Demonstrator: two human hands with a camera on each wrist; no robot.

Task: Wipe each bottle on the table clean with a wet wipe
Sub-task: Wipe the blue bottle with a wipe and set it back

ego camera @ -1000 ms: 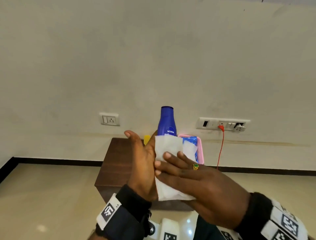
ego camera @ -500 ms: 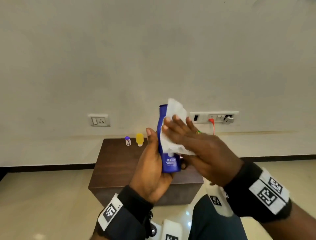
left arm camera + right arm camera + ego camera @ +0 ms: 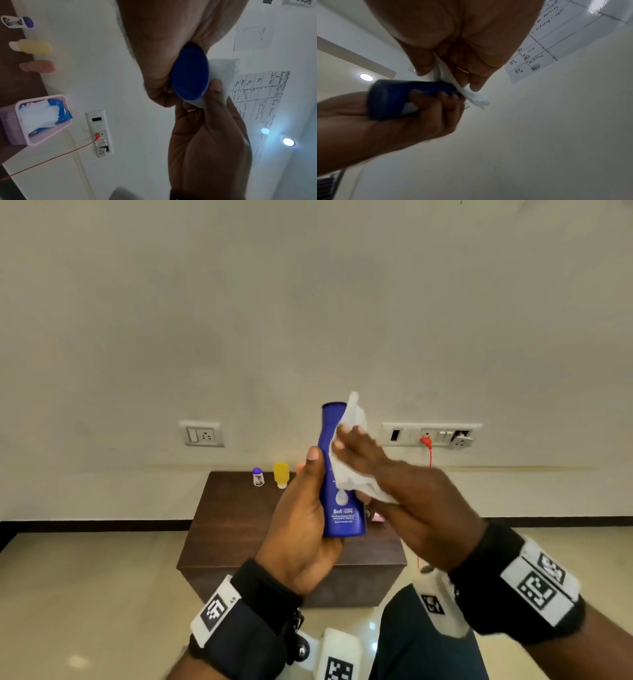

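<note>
- Left hand (image 3: 301, 529) is wrapped around the lower half of the blue bottle (image 3: 342, 508), thumb up along its near side, fingers curled round the far side — bottle is upright, held up in the air between both hands, above the bench (image 3: 233, 529).
- Right hand (image 3: 404, 501) has its fingers fairly straight, pressing the white wet wipe (image 3: 349, 474) flat against the bottle's upper right side; a corner of the wipe pokes up past the cap. The thumb pins the wipe from underneath in the right wrist view.
- Beyond the left hand, at the bench's back edge by the wall: a small white bottle with a purple cap (image 3: 258, 476) and a yellow bottle (image 3: 281, 474) just beside it.
- The left wrist view also shows a pinkish bottle (image 3: 38, 66) next to the yellow one.
- Pink basket (image 3: 12, 121) sits on the bench below the right hand — inside it a blue wipes pack (image 3: 60, 112) with loose white wipes (image 3: 37, 116) bunched on top.
</note>
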